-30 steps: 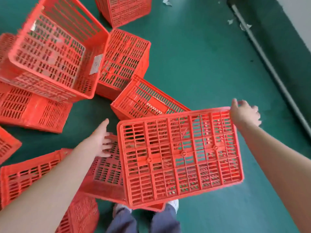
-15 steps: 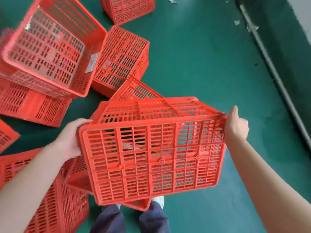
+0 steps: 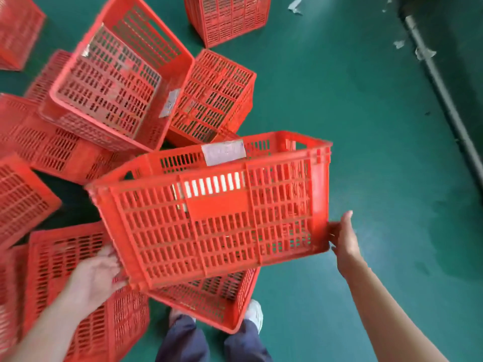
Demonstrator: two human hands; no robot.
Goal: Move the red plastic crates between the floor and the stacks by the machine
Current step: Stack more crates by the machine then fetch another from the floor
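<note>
Green floor (image 3: 339, 100) under scattered red crates (image 3: 217, 95), perhaps paper scraps (image 3: 295, 6) by a pipe (image 3: 445, 100).

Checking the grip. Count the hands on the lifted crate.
2. The left hand holds the lifted crate at its lower left corner; the right hand holds its lower right edge. No other hands are in view.

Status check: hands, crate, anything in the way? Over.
Hands: left hand at held crate lower left corner, grip blurred; right hand gripping lower right. Crate airborne, tilted. Beneath it, loose crates crowd the floor.
</note>
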